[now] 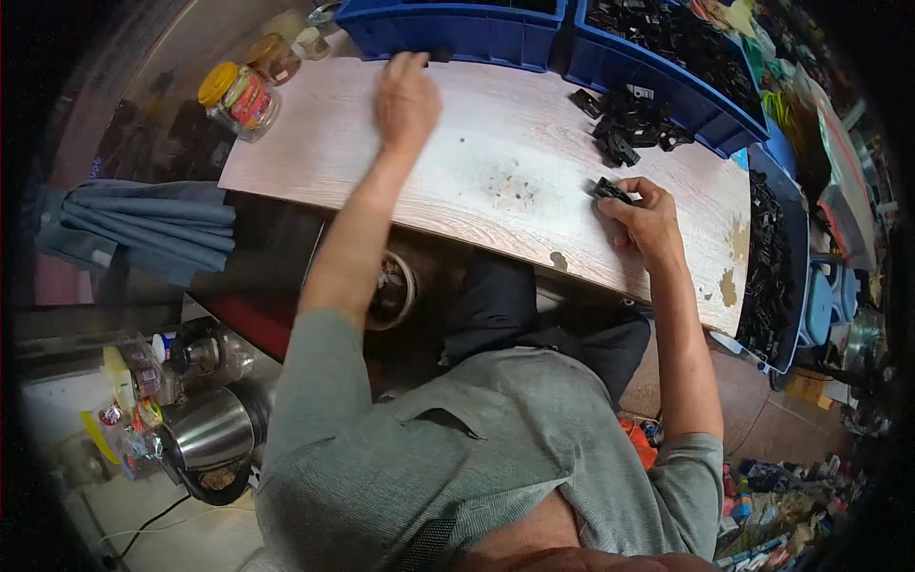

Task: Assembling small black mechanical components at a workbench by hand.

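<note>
My right hand (pixel 646 221) is closed on a small black plastic part (pixel 610 191), held just over the right half of the pale table (pixel 334 143). The thumb and fingers pinch the part, whose far end sticks out to the left. My left hand (pixel 408 103) is stretched to the table's far side, close to the front of a blue bin (pixel 457 40). Motion blurs its fingers, so what they hold, if anything, is unclear. A small black piece (pixel 439 56) lies beside its fingertips. Beyond my right hand, several similar black parts (pixel 634 124) lie in a loose heap.
A second blue bin (pixel 667 100) full of black parts stands at the back right. Another blue bin (pixel 782 357) of black parts sits beside the table's right edge. A yellow-lidded jar (pixel 250 103) occupies the left corner. Grey-blue cloth (pixel 143 224) hangs at the left.
</note>
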A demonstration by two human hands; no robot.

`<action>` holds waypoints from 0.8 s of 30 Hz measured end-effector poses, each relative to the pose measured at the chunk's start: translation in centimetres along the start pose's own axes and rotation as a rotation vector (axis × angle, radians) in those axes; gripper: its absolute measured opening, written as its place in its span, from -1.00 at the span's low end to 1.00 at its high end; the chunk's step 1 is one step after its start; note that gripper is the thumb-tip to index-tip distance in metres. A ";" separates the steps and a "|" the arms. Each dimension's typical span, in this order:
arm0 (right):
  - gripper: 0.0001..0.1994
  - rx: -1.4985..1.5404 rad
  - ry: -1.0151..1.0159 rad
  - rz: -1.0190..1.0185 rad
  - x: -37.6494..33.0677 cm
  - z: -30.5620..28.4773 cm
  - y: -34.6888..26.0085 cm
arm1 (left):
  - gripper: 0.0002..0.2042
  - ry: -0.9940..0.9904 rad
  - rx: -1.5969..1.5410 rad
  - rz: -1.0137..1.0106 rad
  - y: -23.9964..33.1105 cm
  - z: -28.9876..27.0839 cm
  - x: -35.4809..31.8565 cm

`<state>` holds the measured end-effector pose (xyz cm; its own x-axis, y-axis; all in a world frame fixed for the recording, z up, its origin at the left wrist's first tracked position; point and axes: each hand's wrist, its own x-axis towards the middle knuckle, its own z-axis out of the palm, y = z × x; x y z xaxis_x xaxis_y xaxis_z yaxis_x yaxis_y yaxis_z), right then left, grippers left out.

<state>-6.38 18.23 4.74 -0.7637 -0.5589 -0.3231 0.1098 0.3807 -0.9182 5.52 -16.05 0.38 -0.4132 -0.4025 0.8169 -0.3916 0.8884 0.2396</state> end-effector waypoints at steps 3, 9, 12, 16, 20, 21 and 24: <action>-0.77 -0.035 0.019 0.007 -0.1 0.1 -0.2 | -0.73 -0.307 0.156 -0.093 -4.8 0.2 1.0; -0.73 0.017 0.030 0.053 -0.2 0.1 -0.3 | -0.78 -0.228 0.115 0.136 -3.3 0.2 -0.5; -0.72 0.044 0.019 0.051 -0.4 -0.3 -0.3 | -0.78 -0.246 0.069 0.148 -1.2 -0.7 -1.2; -0.77 0.178 -0.011 0.064 -0.5 -2.0 0.0 | -0.77 -0.329 0.057 0.083 0.9 -1.2 -1.2; -0.77 0.223 0.072 0.054 0.0 -4.8 1.3 | -0.83 -0.308 0.038 0.078 2.4 -0.5 -1.2; -0.78 0.235 0.165 0.018 0.6 -5.8 1.5 | -0.83 -0.306 0.032 0.076 2.7 -0.4 -1.3; -0.74 0.340 0.468 -0.050 1.5 -10.2 1.4 | -0.88 -0.310 -0.069 0.113 3.6 -0.1 -1.8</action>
<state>-13.89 25.46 5.27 -0.9648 -0.1550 -0.2125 0.2053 0.0613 -0.9768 4.94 -12.14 -0.15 -0.6854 -0.3388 0.6445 -0.2763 0.9400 0.2003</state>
